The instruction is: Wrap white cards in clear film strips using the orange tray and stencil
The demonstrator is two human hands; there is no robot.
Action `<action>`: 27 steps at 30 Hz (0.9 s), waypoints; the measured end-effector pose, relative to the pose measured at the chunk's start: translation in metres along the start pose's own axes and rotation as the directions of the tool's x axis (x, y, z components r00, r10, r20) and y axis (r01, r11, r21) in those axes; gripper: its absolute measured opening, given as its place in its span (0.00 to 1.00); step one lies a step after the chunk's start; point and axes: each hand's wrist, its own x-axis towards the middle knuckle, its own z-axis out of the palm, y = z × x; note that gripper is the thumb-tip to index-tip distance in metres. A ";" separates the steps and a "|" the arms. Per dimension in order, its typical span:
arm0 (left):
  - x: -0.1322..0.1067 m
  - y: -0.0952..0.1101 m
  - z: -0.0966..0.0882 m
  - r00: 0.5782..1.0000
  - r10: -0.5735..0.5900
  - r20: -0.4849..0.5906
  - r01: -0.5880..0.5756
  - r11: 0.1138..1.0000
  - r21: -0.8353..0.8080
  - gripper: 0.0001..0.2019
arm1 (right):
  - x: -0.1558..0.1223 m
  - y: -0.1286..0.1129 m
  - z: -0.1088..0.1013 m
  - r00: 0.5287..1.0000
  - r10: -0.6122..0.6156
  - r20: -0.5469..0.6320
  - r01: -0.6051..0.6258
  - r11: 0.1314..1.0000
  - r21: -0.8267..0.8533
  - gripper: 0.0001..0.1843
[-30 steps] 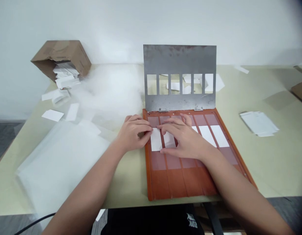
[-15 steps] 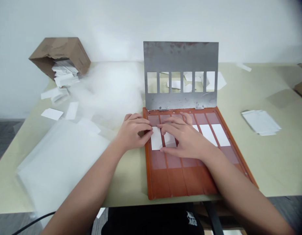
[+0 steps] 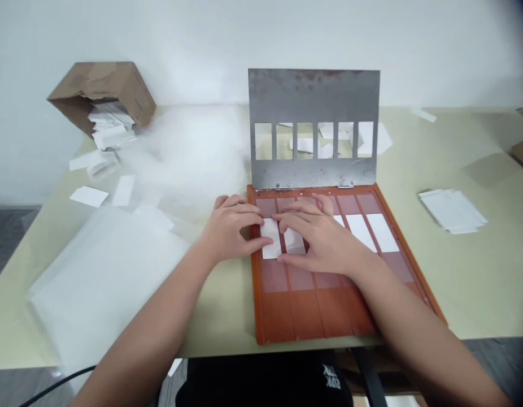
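Observation:
My left hand [image 3: 232,229] is at the left edge of the orange slotted tray [image 3: 282,319], thumb and fingers apart. Its thumb tip rests on the leftmost white card [image 3: 270,229], which lies in the first slot. Over the neighbouring slots spreads my right hand [image 3: 323,237], open, its forefinger and thumb near that card's right side. Beneath this hand a second white card [image 3: 292,242] is partly covered. More white cards [image 3: 382,233] lie in the slots on the right. A grey metal plate [image 3: 312,93] with a row of rectangular windows stands upright, hinged to the tray's far edge.
A brown cardboard box [image 3: 104,79] on its side spills white cards at the back left. Translucent plastic sheeting [image 3: 104,277] covers much of the table's left. To the right lies a pile of white cards [image 3: 452,210]. Loose cards lie behind the metal plate.
My left thumb has moved down from the card's upper left edge onto its face, opening away from the forefinger. My right hand keeps nearly the same place.

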 end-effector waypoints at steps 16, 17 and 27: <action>0.002 0.007 -0.005 0.998 0.025 0.057 -0.032 0.994 0.108 0.21 | -0.005 -0.016 0.000 0.994 0.022 0.107 -0.021 1.000 -0.010 0.30; 0.002 0.006 -0.005 0.998 0.025 0.056 -0.031 0.994 0.105 0.21 | -0.005 -0.015 0.000 0.995 0.011 0.097 -0.010 1.000 -0.011 0.27; 0.001 0.007 -0.004 0.998 0.048 0.036 -0.052 0.992 0.115 0.11 | -0.004 -0.018 0.002 0.988 -0.148 -0.051 0.146 0.988 -0.042 0.07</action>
